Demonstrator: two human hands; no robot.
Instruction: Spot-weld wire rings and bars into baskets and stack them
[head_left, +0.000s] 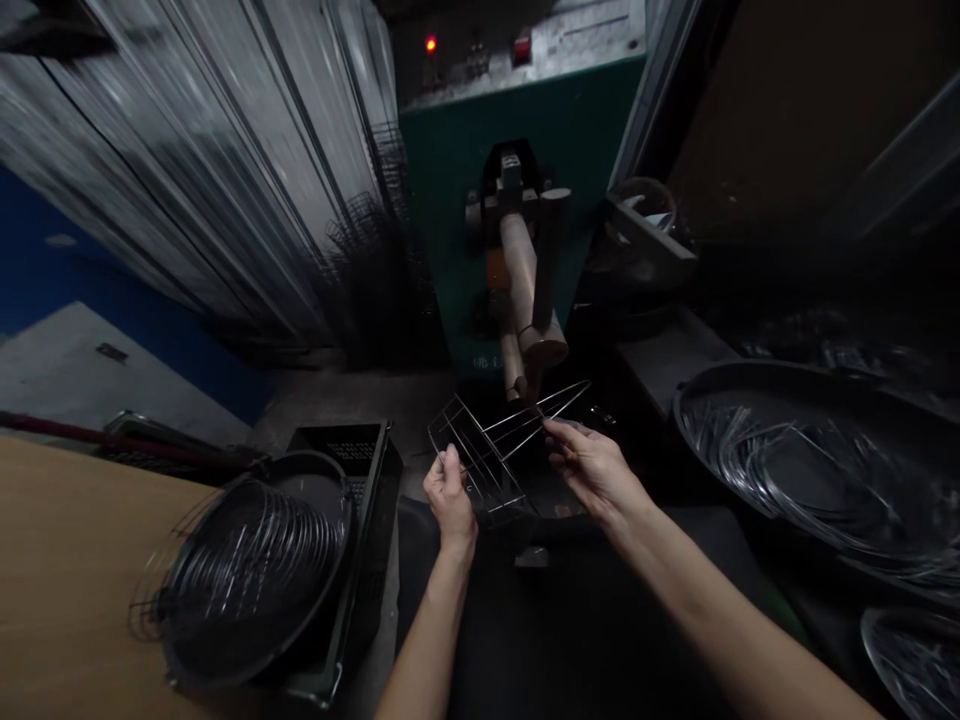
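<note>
The left grip (452,500) is clasping one wire rack (495,448) by its left edge, the right grip (594,470) pinching its right side; bare floor (411,405) is separating one spot welder (435,180) from one crate (352,440).

Dim, cool light leaves deep shadow around a green machine (450,150), where a red indicator lamp (430,44) glows up top. Left of the machine, metal sheeting (247,130) carries soft glare, streaked by blur; to its right, a brown panel (787,110) fades toward black. Below it, the left hand (451,500) and right hand (596,472) catch more light. Wire loops (300,535) at lower left smear, and outlying lines splay outward from the machine in wide-angle distortion.
</note>
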